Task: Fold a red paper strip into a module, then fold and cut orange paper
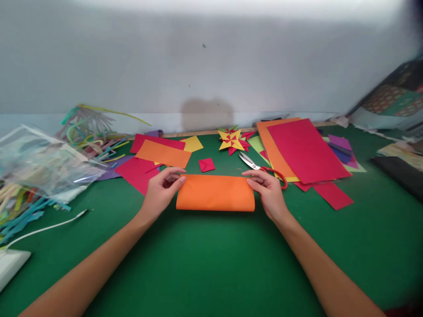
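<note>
An orange paper [215, 193], bent over with a rounded lower edge, is held up between my two hands above the green table. My left hand [161, 191] pinches its upper left corner between thumb and fingers. At the upper right corner, my right hand [268, 191] grips it the same way. Just beyond the paper lies a small folded red square [206, 165]. Scissors with red handles [253, 165] rest open behind my right hand. A folded yellow and red paper star [232, 140] sits farther back.
Red and orange sheets [307, 149] are stacked at the right, near a black object [399, 174]. Cut papers [163, 153] lie at the back left. Plastic bags [59, 163], colourful strips [23, 220] and a white cable [49, 227] occupy the left. A wall [148, 57] stands behind.
</note>
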Demonstrator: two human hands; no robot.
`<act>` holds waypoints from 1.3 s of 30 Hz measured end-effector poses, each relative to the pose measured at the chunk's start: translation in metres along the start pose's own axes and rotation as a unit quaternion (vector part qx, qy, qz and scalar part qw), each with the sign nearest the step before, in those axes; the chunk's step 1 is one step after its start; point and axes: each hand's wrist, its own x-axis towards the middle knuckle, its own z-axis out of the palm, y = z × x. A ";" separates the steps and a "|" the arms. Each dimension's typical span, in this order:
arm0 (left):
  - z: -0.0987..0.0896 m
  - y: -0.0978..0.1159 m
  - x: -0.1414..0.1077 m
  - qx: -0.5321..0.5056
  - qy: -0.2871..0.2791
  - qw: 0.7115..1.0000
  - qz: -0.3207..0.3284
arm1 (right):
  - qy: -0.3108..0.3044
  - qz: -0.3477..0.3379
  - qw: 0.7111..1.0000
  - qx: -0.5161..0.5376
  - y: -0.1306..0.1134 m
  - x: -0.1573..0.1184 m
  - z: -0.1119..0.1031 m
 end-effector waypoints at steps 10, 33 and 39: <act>0.000 0.001 0.000 0.011 0.003 1.000 -0.001 | 0.005 -0.037 0.999 -0.030 0.002 0.002 0.000; -0.002 0.001 0.001 0.073 -0.033 0.997 0.016 | 0.039 -0.056 0.988 -0.138 0.003 0.001 0.002; -0.002 -0.006 0.005 0.107 -0.111 0.988 0.006 | 0.035 -0.114 0.958 -0.259 -0.002 0.000 0.003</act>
